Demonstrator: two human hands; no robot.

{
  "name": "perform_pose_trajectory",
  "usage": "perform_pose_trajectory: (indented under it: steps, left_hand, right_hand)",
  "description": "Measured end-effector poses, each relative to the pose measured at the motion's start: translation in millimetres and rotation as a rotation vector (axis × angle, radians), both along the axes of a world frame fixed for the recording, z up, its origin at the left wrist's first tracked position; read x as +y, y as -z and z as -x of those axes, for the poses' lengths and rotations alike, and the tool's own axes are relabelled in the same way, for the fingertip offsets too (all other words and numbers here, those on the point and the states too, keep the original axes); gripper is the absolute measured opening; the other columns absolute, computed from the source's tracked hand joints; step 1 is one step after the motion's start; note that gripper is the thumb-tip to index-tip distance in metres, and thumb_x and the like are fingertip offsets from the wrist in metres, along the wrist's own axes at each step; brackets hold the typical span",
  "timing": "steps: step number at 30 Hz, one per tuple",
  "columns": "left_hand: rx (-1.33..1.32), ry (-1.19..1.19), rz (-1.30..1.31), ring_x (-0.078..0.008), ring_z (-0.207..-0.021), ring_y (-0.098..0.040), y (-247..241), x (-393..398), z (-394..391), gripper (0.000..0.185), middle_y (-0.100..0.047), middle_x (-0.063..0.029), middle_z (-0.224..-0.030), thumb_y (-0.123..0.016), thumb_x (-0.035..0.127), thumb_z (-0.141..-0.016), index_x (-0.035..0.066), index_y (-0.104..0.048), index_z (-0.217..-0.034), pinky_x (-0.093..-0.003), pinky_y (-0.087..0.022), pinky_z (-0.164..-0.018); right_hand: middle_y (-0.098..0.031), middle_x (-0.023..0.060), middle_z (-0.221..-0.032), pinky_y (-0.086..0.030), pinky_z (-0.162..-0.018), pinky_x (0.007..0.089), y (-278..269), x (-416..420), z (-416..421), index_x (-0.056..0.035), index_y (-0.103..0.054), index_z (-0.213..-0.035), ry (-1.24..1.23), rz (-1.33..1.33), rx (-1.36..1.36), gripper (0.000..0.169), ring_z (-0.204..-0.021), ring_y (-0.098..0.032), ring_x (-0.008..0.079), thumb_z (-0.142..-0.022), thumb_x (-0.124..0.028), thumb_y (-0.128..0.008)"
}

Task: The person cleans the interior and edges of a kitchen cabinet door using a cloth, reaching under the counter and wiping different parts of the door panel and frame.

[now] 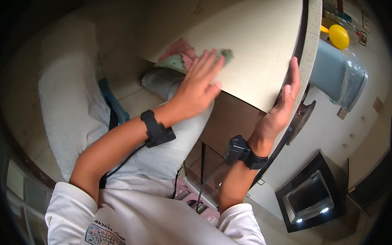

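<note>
My left hand (197,83) lies flat, fingers extended, over a pink and green cloth (178,52) on a cream cabinet panel (252,43). The cloth shows on both sides of the fingers, and its middle is hidden beneath them. Motion blurs the fingertips slightly. My right hand (280,101) rests against the speckled countertop edge (312,35), beside the panel's dark border, with its fingers straight and the thumb apart. Nothing is visible in its grasp. A black strapped device sits on each wrist.
Beyond the counter stand a blue-grey bin (329,66) with a plastic liner and a yellow utensil (339,36). A lit range hood (311,193) is at lower right. Below the panel is an open cabinet space (232,124). Pink items (192,198) lie near my waist; a blue strap-like object (115,102) is between my legs.
</note>
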State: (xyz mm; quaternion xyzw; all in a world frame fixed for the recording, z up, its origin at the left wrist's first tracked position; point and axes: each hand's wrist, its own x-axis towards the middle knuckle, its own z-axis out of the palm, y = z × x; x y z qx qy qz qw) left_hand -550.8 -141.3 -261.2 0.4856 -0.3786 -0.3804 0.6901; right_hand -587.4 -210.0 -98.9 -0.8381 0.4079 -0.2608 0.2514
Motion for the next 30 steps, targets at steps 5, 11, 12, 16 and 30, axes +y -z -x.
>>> perform_pose_trajectory:
  steps: [5, 11, 12, 16, 30]
  left_hand:
    - [-0.201, -0.016, 0.225, -0.0389, -0.139, -0.015, -50, 17, -7, 0.059, -0.020, -0.0195, -0.149, -0.047, 0.024, -0.086, 0.005, -0.033, -0.141, -0.0511, -0.012, -0.111]
    - [-0.299, -0.026, 0.436, -0.0402, -0.137, -0.021, -60, 19, -25, 0.054, -0.027, -0.0200, -0.146, -0.042, 0.027, -0.088, 0.001, -0.041, -0.135, -0.0543, -0.016, -0.109]
    - [-0.221, -0.085, 0.449, -0.0361, -0.136, -0.026, -63, 19, -25, 0.054, -0.033, -0.0150, -0.144, -0.052, 0.019, -0.080, 0.004, -0.046, -0.131, -0.0531, -0.022, -0.109]
    - [-0.257, -0.110, 0.477, -0.0374, -0.134, -0.028, -53, 14, -33, 0.044, -0.033, -0.0169, -0.144, -0.049, 0.018, -0.083, 0.006, -0.054, -0.125, -0.0511, -0.027, -0.107]
    - [0.966, -0.202, -0.171, -0.0258, -0.113, -0.053, 33, 34, -75, 0.030, -0.056, -0.0142, -0.119, -0.047, 0.010, -0.091, -0.006, -0.056, -0.115, -0.0316, -0.040, -0.097]
  right_hand:
    - [-0.036, 0.0210, -0.140, -0.024, -0.109, 0.0379, -2, 5, -9, 0.0077, -0.033, -0.137, -0.051, -0.111, -0.107, 0.060, -0.130, -0.035, 0.0281, -0.090, -0.029, -0.025]
    - [-0.029, 0.0164, -0.146, -0.018, -0.111, 0.0358, -7, 32, -37, 0.0047, -0.030, -0.139, -0.010, -0.121, -0.046, 0.059, -0.135, -0.027, 0.0250, -0.091, -0.029, -0.025]
    - [-0.033, 0.0167, -0.144, -0.023, -0.109, 0.0353, -6, 49, -57, 0.0052, -0.031, -0.139, 0.069, -0.132, -0.109, 0.059, -0.131, -0.034, 0.0247, -0.091, -0.029, -0.026]
    - [-0.026, 0.0201, -0.145, -0.020, -0.110, 0.0370, -9, 36, -37, 0.0039, -0.028, -0.140, 0.019, -0.080, 0.047, 0.061, -0.135, -0.026, 0.0287, -0.088, -0.021, -0.048]
    - [-0.031, 0.0252, -0.141, -0.024, -0.109, 0.0392, -13, 29, -63, 0.0062, -0.034, -0.134, 0.052, 0.195, 0.127, 0.062, -0.133, -0.029, 0.0358, -0.082, -0.018, -0.058]
